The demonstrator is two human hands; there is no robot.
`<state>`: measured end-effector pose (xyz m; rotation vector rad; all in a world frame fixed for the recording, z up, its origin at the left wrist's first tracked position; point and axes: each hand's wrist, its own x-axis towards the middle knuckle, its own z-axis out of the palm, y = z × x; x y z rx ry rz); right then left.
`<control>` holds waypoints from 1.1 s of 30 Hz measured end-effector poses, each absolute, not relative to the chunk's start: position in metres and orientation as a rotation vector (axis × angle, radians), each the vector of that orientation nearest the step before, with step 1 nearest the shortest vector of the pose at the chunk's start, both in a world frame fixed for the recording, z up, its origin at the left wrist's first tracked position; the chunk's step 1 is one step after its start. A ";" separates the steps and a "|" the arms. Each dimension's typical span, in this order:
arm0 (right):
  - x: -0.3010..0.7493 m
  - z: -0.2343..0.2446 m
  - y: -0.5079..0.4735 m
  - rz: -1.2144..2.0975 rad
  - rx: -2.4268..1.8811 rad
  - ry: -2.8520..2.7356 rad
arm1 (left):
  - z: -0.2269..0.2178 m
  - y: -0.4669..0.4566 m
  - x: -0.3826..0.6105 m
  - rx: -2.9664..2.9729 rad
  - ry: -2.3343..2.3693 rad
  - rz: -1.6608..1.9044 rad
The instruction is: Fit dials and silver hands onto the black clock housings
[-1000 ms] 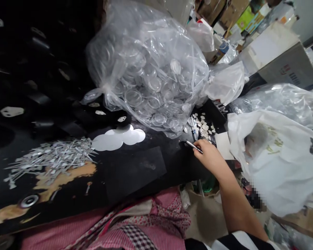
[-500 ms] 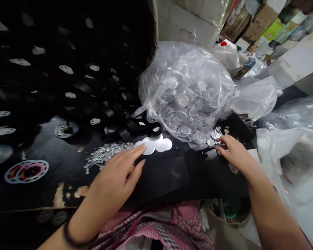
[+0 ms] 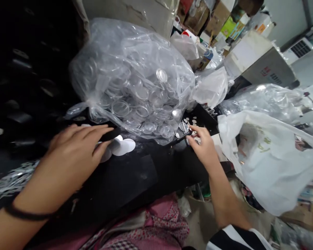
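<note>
Over the left part of the black tabletop is my left hand [image 3: 73,156], its thumb and fingers closing around a small black strip [image 3: 111,134]. White round discs [image 3: 123,146] lie overlapping just beyond the fingertips, partly covered by the hand. My right hand [image 3: 202,142] pinches a slim dark tool [image 3: 181,138] that points left; its exact kind is too blurred to tell. Small white oval pieces [image 3: 194,121] are scattered by the right fingertips. A pile of thin white metal pins [image 3: 13,180] lies left of my left forearm.
A large tied clear bag of round transparent covers [image 3: 143,100] stands behind the hands. On the right hangs a white plastic bag [image 3: 271,166]. Cardboard boxes [image 3: 261,66] and wrapped goods fill the background. Black pieces crowd the far left.
The camera view has swung right, so things appear farther left. My left hand now has the black strip between thumb and fingers. The right hand keeps its dark tool near the white pieces.
</note>
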<state>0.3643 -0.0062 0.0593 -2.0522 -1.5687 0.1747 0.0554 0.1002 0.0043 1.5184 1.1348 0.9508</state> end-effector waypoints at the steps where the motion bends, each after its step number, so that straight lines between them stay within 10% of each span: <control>1: 0.352 0.060 -0.010 0.175 -1.965 -1.547 | 0.009 0.091 0.054 1.471 1.152 0.902; 8: 0.252 0.043 -0.010 1.002 -1.472 -1.743 | 0.009 0.018 0.057 0.900 1.019 0.676; 15: 0.219 0.025 -0.012 0.542 -1.500 -2.104 | 0.007 0.003 0.050 0.240 0.880 0.774; 33: 0.209 0.005 0.075 0.765 -1.848 -1.912 | 0.013 0.011 0.018 0.081 1.056 1.009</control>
